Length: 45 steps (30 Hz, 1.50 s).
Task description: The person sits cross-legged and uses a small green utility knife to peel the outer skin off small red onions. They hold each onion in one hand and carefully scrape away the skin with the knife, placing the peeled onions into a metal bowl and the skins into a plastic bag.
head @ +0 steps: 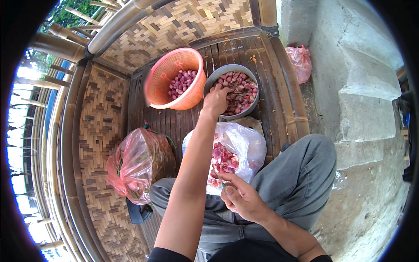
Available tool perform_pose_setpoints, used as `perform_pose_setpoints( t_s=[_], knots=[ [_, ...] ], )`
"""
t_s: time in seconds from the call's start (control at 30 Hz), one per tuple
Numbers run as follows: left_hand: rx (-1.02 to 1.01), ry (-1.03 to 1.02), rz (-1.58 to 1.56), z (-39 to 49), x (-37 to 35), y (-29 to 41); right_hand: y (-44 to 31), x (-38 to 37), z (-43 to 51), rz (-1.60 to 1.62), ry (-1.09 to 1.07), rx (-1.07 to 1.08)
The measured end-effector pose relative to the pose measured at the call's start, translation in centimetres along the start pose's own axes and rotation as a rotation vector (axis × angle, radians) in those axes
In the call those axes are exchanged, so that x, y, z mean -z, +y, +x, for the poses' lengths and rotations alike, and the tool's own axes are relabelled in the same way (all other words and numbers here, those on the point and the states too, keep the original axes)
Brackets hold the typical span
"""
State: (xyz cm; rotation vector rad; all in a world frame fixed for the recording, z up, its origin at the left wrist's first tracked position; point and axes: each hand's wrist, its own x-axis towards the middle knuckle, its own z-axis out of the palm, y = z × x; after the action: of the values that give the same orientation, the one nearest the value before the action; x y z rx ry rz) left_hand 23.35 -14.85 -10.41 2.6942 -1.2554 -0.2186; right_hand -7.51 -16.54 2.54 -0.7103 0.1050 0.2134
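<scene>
My left hand [216,100] reaches over the left side of a grey round basin [257,95], its fingers among unpeeled shallots [240,85]; whether they grip one is hidden. My right hand [244,199] holds a small knife [222,182] with a green part near the handle, above my lap. Below my left forearm lies an opened white plastic bag [253,147] with reddish shallot skins [226,159] in it. Left of the basin, an orange plastic basket [193,101] leans tilted, with smooth purple shallots [183,82] inside.
A tied pink plastic bag [140,157] stands by my left knee, a dark phone-like object [137,211] below it. Woven bamboo walls [101,144] enclose the slatted bamboo platform [275,95]. Past its right edge are another pink bag [299,64] and concrete steps [366,114].
</scene>
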Motion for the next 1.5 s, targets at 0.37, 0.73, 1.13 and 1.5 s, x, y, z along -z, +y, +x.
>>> perform_pose_setpoints(
  t_s=[0.37,0.73,1.13,1.5],
  knots=[
    [-0.148,-0.013,-0.066,-0.3,-0.8,0.3,0.2,0.0,0.1,0.0,0.006,-0.009],
    [-0.103,-0.312,-0.286,-0.6,0.8,1.0,-0.1,-0.3,0.0,-0.011,0.005,-0.029],
    [0.034,-0.418,-0.325,-0.4,1.6,2.0,0.2,-0.2,0.1,-0.017,-0.013,-0.026],
    [0.03,-0.422,-0.327,-0.1,0.8,1.4,-0.1,-0.2,-0.1,-0.034,-0.01,-0.049]
  ],
)
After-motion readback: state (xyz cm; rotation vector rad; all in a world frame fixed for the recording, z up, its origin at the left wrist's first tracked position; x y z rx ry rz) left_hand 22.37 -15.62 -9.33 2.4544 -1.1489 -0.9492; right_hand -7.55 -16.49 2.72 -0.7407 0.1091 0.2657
